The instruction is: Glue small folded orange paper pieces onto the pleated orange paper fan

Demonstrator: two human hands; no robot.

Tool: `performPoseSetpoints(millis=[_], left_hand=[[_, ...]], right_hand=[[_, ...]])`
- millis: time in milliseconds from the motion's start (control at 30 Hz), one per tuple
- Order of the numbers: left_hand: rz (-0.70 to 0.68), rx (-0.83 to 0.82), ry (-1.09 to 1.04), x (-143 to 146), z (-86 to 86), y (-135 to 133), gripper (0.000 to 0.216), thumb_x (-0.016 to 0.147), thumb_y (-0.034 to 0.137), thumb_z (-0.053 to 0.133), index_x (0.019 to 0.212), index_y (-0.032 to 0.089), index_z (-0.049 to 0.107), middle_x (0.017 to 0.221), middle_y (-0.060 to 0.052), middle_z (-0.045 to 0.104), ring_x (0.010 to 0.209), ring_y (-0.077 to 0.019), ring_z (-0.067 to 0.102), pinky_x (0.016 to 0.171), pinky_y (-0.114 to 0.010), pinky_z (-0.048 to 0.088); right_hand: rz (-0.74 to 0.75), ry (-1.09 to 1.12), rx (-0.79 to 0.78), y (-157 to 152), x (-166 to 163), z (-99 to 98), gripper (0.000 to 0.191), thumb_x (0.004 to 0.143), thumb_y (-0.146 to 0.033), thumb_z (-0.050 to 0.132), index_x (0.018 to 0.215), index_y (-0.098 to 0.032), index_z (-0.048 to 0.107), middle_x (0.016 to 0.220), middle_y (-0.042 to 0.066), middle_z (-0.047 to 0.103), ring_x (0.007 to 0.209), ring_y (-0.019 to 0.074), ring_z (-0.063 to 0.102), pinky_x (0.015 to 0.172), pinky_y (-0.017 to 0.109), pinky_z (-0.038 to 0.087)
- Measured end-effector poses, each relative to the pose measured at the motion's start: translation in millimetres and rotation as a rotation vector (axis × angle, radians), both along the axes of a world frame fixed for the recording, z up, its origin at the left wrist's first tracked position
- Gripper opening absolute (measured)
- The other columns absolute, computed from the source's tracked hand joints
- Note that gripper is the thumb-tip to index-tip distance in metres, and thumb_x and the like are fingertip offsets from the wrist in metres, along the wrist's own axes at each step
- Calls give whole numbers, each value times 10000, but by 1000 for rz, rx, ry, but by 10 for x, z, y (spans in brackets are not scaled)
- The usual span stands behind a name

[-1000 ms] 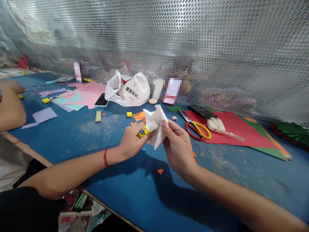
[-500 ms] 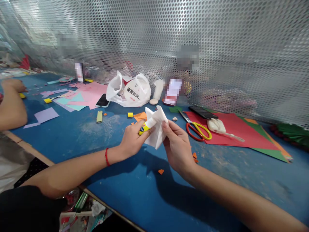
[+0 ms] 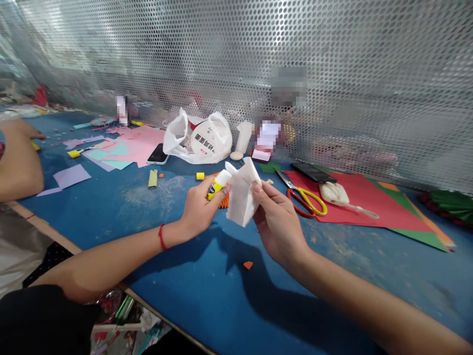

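Nearest: small orange scrap point(image 3: 248, 265) on the blue counter point(image 3: 177, 276). Left hand point(image 3: 197, 209), red bracelet point(image 3: 161, 237) at the wrist: fingers closed around a yellow-labelled glue stick point(image 3: 217, 187), white end angled up to the right. Right hand point(image 3: 279, 222): fingers pinching a folded white tissue-like sheet point(image 3: 242, 195) by its right side. Both items up off the counter. Stick end is right at the sheet's left edge; can't tell if touching. Orange pleated paper point(image 3: 224, 201) part-hidden between them, farther back. Right: scissors point(image 3: 307, 203), handles partly over red paper point(image 3: 356, 201). Left: pale green lighter point(image 3: 152, 179), yellow cap point(image 3: 200, 176); another person's arm point(image 3: 20, 162) far left. Back: white plastic bag point(image 3: 216, 140), lit phone point(image 3: 266, 137) propped near the perforated metal wall point(image 3: 221, 44).
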State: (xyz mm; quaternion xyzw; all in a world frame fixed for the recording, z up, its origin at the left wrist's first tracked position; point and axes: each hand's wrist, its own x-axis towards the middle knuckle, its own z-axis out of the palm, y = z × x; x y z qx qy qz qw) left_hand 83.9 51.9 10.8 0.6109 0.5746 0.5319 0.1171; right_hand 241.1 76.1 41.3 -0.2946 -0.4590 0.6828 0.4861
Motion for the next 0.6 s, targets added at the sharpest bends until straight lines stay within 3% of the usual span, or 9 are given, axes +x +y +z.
performPoseSetpoints(millis=[167,333,467,600], left_hand=[[-14,101,-61,21,31,-49,258,912,420,603,843,173,585,653,45,515,574,-88,426,546,-223,329],[-172,186,4,22,15,-131,305,966,448,496,869,170,572,644,41,511,541,-85,439,539,-227,344],[-182,222,105,21,-16,-131,392,1004,462,409,775,170,537,584,39,475,498,-90,430,508,-235,321],[-173,176,109,36,-26,-108,393,998,490,428,836,161,569,597,32,522,508,-95,472,518,-229,343]], right_hand=[[3,56,-81,88,47,123,217,745,-356,800,930,-248,762,812,-31,719,654,91,603,583,177,507],[16,88,-120,178,80,198,208,736,-323,803,927,-250,766,881,-35,752,685,104,650,607,187,541],[37,46,3,180,99,198,161,796,-369,765,930,-281,773,852,-42,740,644,86,616,568,174,511],[-34,-19,243,184,102,99,164,814,-422,751,951,-336,777,842,-44,723,704,114,605,614,216,492]])
